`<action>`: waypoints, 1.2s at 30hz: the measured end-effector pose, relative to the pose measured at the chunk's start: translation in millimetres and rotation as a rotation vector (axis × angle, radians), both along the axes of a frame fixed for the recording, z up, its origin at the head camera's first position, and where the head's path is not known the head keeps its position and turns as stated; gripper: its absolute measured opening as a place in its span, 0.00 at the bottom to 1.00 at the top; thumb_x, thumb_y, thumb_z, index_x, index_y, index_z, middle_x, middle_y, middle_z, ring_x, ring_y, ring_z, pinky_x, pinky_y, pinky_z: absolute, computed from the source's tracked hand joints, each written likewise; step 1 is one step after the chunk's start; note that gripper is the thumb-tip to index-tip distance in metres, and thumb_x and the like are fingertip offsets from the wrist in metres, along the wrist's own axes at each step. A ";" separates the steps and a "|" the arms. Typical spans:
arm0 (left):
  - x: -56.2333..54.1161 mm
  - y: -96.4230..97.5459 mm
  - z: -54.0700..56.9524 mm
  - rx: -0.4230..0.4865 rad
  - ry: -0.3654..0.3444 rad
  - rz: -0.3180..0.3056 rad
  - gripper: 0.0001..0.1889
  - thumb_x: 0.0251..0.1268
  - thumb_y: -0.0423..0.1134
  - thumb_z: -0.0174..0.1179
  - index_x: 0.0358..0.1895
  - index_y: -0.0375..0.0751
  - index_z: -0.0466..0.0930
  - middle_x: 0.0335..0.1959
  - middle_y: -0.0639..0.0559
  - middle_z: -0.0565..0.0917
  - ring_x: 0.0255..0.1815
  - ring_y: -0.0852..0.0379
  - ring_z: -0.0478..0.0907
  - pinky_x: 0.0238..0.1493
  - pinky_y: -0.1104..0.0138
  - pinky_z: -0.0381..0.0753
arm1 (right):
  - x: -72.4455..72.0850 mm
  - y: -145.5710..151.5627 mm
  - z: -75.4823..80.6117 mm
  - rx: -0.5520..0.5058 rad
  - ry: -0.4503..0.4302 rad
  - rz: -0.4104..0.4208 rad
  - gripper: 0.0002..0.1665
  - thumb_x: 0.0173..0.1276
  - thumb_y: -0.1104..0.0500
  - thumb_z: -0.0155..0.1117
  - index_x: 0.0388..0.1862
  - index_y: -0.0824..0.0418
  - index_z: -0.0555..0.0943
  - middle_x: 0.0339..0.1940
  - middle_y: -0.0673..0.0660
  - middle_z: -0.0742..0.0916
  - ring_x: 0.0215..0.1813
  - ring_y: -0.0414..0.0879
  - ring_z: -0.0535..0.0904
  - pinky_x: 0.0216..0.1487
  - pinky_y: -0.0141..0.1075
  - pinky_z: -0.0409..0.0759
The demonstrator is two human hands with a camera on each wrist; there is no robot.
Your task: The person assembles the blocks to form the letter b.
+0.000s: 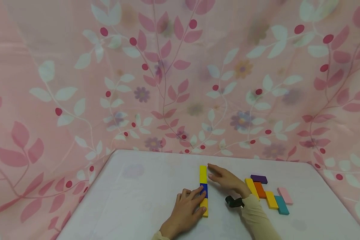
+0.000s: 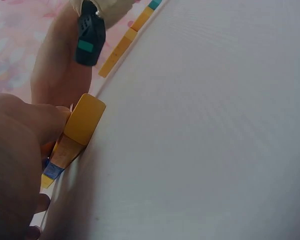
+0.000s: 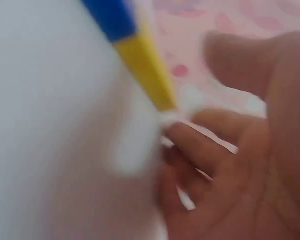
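Block row: three rectangular blocks joined end to end in one straight line from 12 to 6 o'clock, lying on the bench (image 1: 132, 196).
Far yellow block (image 1: 203, 174): the 12 o'clock member, its near end meeting the blue.
Blue block (image 1: 206, 187): the middle member, partly covered by fingertips.
Near yellow block (image 1: 204, 214): the 6 o'clock member; its end face shows in the left wrist view.
Left hand (image 1: 184, 208): between 7 and 8 o'clock of the blue block, fingers reaching over the row; fingertips rest on the blue block and the thumb on the near yellow block.
Left grip: fingers spread and slightly bent, touching the blocks without closing round them.
Right hand (image 1: 227, 179): at 2 o'clock of the blue block, fingertips just beside the far yellow block; whether they touch it cannot be told.
Right grip: thumb and fingers well parted, with nothing held.
Black wrist camera (image 1: 234, 201): on the right wrist, at 4 o'clock of the blue block.
Loose group: at 3 o'clock of the row, beyond the right wrist; purple block (image 1: 259, 179) at its 11 o'clock edge, then inner yellow block (image 1: 250, 186), orange block (image 1: 259, 190), outer yellow block (image 1: 271, 200) and teal block (image 1: 281, 205) stepping toward 4 o'clock, with pink block (image 1: 285, 196) at 1 o'clock of the teal.
Backdrop: pink floral cloth (image 1: 180, 83), behind the bench at 12 o'clock.
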State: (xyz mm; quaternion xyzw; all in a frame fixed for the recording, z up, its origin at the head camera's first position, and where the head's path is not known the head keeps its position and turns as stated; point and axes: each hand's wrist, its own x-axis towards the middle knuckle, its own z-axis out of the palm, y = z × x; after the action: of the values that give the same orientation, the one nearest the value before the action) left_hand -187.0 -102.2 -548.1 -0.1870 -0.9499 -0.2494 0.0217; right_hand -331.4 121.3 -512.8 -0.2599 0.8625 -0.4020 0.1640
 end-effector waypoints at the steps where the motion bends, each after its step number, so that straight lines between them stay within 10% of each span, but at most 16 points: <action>1: 0.2 -0.1 -0.1 -0.002 -0.007 0.001 0.29 0.82 0.62 0.51 0.79 0.61 0.72 0.83 0.63 0.66 0.60 0.54 0.66 0.52 0.58 0.64 | -0.6 5.2 2.9 0.006 -0.007 0.010 0.38 0.83 0.46 0.59 0.84 0.59 0.66 0.82 0.62 0.73 0.83 0.64 0.65 0.80 0.64 0.60; 13: 2.1 -5.2 0.8 -0.018 0.004 0.003 0.29 0.81 0.61 0.52 0.80 0.60 0.71 0.84 0.63 0.65 0.60 0.54 0.66 0.50 0.60 0.62 | 15.2 98.8 65.6 0.081 0.044 -0.039 0.38 0.80 0.52 0.63 0.81 0.68 0.67 0.78 0.76 0.72 0.71 0.73 0.76 0.65 0.61 0.80; 36: 1.4 0.4 2.1 0.022 -0.006 -0.005 0.29 0.81 0.59 0.54 0.80 0.59 0.71 0.84 0.62 0.65 0.60 0.54 0.65 0.50 0.60 0.60 | 5.6 133.5 44.4 0.280 0.006 -0.253 0.38 0.54 0.68 0.81 0.67 0.66 0.82 0.54 0.70 0.87 0.50 0.57 0.82 0.55 0.55 0.84</action>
State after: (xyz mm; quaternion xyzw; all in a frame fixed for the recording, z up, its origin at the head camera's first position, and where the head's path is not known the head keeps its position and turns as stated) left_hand -185.6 -101.8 -546.0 -0.1884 -0.9467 -0.2606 0.0203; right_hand -325.8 254.8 -468.4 -0.1252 0.9364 -0.2945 0.1439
